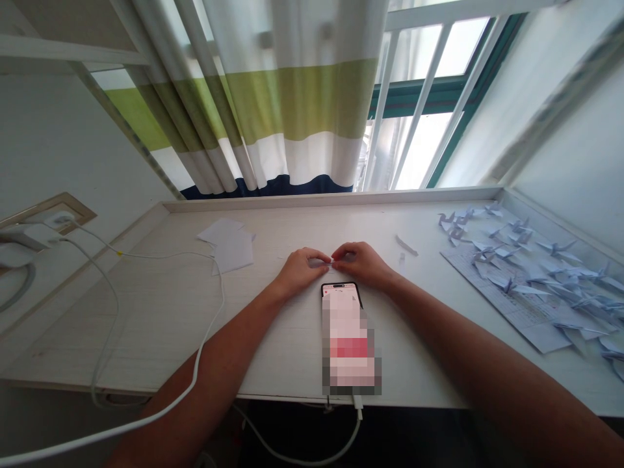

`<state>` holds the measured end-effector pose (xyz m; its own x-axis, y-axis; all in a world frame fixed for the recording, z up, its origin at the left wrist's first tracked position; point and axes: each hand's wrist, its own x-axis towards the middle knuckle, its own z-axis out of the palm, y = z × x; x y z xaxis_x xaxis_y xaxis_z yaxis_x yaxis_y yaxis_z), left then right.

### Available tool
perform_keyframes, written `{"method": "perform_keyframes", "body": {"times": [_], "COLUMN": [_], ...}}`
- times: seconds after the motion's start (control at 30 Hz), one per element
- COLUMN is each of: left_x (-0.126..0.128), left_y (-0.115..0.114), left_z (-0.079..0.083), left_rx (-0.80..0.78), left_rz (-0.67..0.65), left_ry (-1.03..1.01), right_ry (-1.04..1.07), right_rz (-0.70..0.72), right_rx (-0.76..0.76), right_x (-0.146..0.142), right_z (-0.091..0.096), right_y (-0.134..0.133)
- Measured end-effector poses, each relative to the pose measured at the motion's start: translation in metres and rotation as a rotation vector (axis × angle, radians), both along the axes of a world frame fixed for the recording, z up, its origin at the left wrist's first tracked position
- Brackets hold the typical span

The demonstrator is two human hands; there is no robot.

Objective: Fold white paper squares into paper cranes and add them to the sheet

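My left hand (302, 270) and my right hand (363, 263) meet over the middle of the desk, fingertips almost touching. Both are closed in a pinch on a small piece of white paper (330, 264). Fingers cover most of that paper, so its folds are hard to make out. Just in front of the hands lies a phone (348, 325) with a lit, blurred-out screen. To the left is a small pile of white paper sheets (233, 246). Many folded paper cranes (509, 286) are spread over the right side of the desk.
A printed sheet (487, 292) lies under some cranes. Paper scraps (406, 245) rest right of my hands. A white cable (221, 292) runs from the wall socket (63, 218) across my left forearm; another cable (358, 413) plugs into the phone. A raised edge (292, 201) borders the desk's back.
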<state>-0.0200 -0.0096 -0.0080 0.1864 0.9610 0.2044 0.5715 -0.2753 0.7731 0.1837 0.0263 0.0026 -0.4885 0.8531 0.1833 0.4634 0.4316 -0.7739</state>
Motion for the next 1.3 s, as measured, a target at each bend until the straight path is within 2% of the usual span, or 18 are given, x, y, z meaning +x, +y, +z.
{"method": "perform_keyframes", "body": {"times": [0.4, 0.5, 0.6, 0.77, 1.03, 1.3], "left_x": [0.003, 0.004, 0.004, 0.005, 0.006, 0.003], "left_y": [0.0, 0.0, -0.001, -0.004, -0.005, -0.005], "left_z": [-0.004, -0.008, -0.01, -0.01, -0.007, -0.004], "left_rx": [-0.029, -0.006, 0.056, 0.171, 0.158, 0.133], "left_rz": [0.029, 0.053, 0.02, -0.029, 0.01, 0.055], "left_ry": [-0.108, -0.075, -0.022, 0.169, 0.278, 0.238], "right_ry": [-0.084, -0.11, -0.126, -0.173, -0.185, -0.2], "right_rz": [-0.018, -0.005, 0.006, -0.009, 0.056, 0.088], "right_rx": [0.053, 0.059, 0.096, 0.141, 0.081, 0.162], "right_x": [-0.003, -0.002, 0.001, 0.006, 0.015, 0.019], "right_z": [0.0, -0.001, -0.003, -0.004, -0.003, -0.003], "right_y": [0.001, 0.002, 0.003, 0.007, 0.007, 0.001]}}
